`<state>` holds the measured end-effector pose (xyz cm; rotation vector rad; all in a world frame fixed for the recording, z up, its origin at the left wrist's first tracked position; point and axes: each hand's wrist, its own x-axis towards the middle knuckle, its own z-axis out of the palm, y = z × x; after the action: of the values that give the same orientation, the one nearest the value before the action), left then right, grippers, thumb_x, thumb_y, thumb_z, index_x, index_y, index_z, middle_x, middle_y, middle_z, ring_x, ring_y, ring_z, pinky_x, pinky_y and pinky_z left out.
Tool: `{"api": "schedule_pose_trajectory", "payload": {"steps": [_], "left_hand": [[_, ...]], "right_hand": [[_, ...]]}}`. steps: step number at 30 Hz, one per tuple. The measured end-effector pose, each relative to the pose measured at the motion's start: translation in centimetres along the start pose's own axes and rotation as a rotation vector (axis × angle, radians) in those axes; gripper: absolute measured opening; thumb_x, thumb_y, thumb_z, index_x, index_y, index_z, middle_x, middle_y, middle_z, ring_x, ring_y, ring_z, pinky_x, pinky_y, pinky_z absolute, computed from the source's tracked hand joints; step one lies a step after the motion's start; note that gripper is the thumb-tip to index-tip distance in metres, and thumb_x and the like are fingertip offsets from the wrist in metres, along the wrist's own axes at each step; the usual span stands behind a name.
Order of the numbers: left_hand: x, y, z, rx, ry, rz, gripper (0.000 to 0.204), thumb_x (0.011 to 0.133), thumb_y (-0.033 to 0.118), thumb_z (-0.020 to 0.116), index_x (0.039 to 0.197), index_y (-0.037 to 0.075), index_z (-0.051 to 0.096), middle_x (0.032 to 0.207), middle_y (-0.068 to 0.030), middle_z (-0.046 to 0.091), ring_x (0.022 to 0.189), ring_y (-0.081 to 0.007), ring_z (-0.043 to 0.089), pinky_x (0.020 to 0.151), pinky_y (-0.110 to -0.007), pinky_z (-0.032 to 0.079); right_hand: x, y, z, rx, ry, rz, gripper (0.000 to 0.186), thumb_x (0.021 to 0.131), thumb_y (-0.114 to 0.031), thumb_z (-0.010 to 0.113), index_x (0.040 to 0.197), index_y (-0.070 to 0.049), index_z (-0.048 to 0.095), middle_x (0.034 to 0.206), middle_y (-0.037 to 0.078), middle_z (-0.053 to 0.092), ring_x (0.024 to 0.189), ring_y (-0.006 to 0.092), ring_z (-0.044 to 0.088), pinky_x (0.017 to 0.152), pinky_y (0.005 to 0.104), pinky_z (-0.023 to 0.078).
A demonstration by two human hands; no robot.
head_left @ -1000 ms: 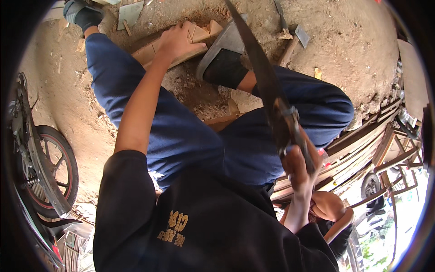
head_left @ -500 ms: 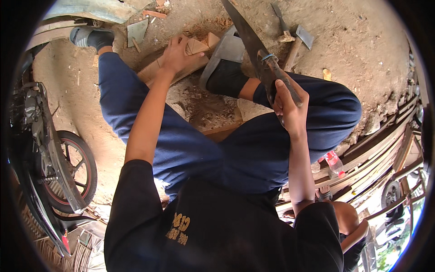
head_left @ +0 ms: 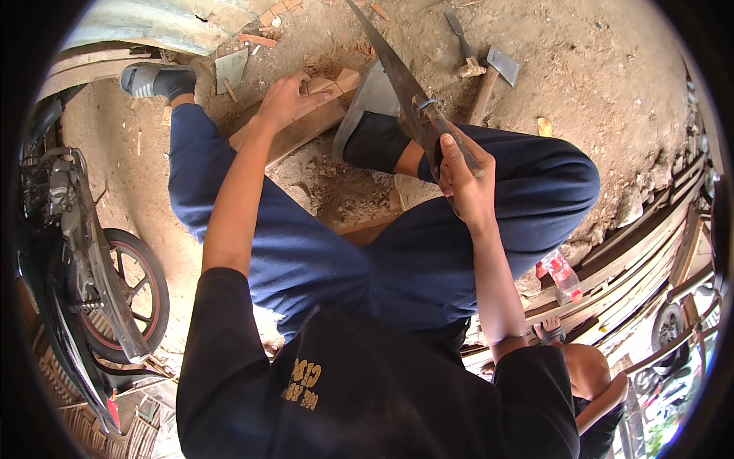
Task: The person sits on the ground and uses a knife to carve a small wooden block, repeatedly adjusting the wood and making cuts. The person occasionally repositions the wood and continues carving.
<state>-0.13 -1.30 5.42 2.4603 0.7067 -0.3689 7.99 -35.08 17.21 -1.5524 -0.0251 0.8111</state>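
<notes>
My right hand (head_left: 468, 177) is closed around the dark handle of a handsaw (head_left: 386, 63). The saw's long, dark blade slants up and left, passing above my sandalled right foot (head_left: 375, 130). My left hand (head_left: 286, 103) lies over a wooden beam (head_left: 307, 131), its fingers bent across the top and partly hidden. Beside that hand, angled cuts shape the beam's upper face into blocky, wedge-like pieces (head_left: 348, 79). The beam lies slantwise on the ground between my feet, and the blade is apart from it.
A chisel-like tool (head_left: 462, 38) and a hatchet-like tool (head_left: 501, 66) lie on the dirt at the far right. A motorcycle (head_left: 92, 268) stands at left. Stacked wooden strips (head_left: 642, 256), a plastic bottle (head_left: 562, 277) and another person (head_left: 587, 371) are at right.
My right hand has brought the saw a little to the left. The fingers of my left hand lie lower over the beam. The whole view has shifted slightly.
</notes>
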Motion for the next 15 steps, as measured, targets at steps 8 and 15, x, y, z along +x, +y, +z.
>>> {"api": "schedule_pose_trajectory", "payload": {"steps": [8,15], "left_hand": [[0.8,-1.9,-0.5,0.069,-0.010,0.177,0.068,0.087,0.061,0.066,0.116,0.000,0.069,0.096,-0.0224,0.070,0.104,-0.0370,0.065,0.089,-0.045,0.051],[-0.1,-1.8,3.7,0.157,0.264,0.064,0.063,0.096,0.060,0.051,0.123,0.004,0.061,0.124,-0.0220,0.061,0.113,-0.0372,0.060,0.092,-0.049,0.050]], "right_hand": [[-0.2,-0.2,0.7,-0.103,0.000,0.009,0.049,0.100,-0.033,0.064,0.133,0.003,0.061,0.071,-0.002,0.056,0.058,0.0035,0.045,0.050,0.0214,0.033],[-0.2,0.1,1.1,-0.085,-0.025,0.005,0.052,0.100,-0.036,0.064,0.134,0.003,0.060,0.068,-0.002,0.055,0.054,0.0037,0.045,0.047,0.0217,0.033]]}}
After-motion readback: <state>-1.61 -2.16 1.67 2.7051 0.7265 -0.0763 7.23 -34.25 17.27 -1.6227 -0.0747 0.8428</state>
